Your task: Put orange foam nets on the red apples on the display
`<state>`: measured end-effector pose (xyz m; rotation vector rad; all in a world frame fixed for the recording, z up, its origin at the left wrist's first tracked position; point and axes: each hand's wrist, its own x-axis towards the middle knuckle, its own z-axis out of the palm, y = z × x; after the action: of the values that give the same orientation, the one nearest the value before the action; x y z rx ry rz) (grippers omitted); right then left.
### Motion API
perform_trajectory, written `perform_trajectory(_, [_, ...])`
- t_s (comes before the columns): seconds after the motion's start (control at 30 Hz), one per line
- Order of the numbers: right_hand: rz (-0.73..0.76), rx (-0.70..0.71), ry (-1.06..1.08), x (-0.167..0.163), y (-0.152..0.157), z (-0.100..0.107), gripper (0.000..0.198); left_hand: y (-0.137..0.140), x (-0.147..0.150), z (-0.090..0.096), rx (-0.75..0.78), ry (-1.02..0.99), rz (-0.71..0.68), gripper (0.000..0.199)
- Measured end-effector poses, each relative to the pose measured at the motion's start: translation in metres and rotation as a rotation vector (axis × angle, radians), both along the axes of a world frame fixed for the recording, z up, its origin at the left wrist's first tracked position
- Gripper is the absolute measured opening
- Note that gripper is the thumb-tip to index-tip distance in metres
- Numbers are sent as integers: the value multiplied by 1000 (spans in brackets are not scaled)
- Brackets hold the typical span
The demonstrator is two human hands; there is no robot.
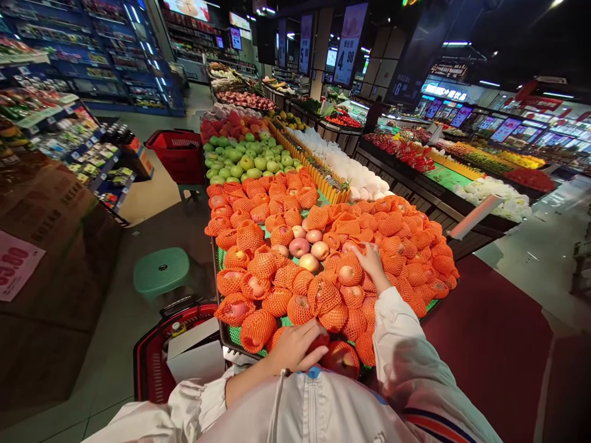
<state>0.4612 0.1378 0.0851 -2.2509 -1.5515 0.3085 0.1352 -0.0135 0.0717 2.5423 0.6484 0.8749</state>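
My left hand is at the near edge of the fruit display, thumb and fingers curled around a red apple. Just beside it lies a larger dark red apple without a net. Further in, my right hand reaches onto the pile with its fingers stretched out, the tips at an apple partly covered by orange foam netting. Many netted apples surround both hands. Several bare pink-yellow apples sit in the middle of the pile, left of my right hand.
Green fruit lies behind the apples, with white-wrapped fruit to its right. A red shopping basket holding a white box stands at my left. Beyond are a green stool and another red basket.
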Motion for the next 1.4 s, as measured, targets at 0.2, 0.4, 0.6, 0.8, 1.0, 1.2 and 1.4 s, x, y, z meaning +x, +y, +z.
perform_trajectory(0.2, [-52, 149, 92, 12, 40, 6, 41, 2, -3, -1, -21, 11, 27, 39])
perform_trajectory(0.4, [-86, 493, 138, 13, 22, 28, 44, 13, -6, -3, -105, 14, 169, 30])
perform_trajectory(0.6, [-106, 809, 186, -8, -43, 46, 34, 84, 7, -14, -232, -32, 451, 20])
perform_trajectory(0.8, [75, 797, -81, -31, -125, 65, 28, 154, 33, -16, -218, 289, 581, 31])
perform_trajectory(1.0, [133, 853, -80, -33, -190, 72, 20, 182, 61, -27, -299, 439, 616, 61])
perform_trajectory(1.2, [100, 871, 226, -27, -235, 49, 21, 191, 73, -29, -362, 507, 665, 75])
perform_trajectory(1.4, [-8, 786, 338, -6, -255, 45, 16, 195, 69, -24, -358, 470, 654, 79])
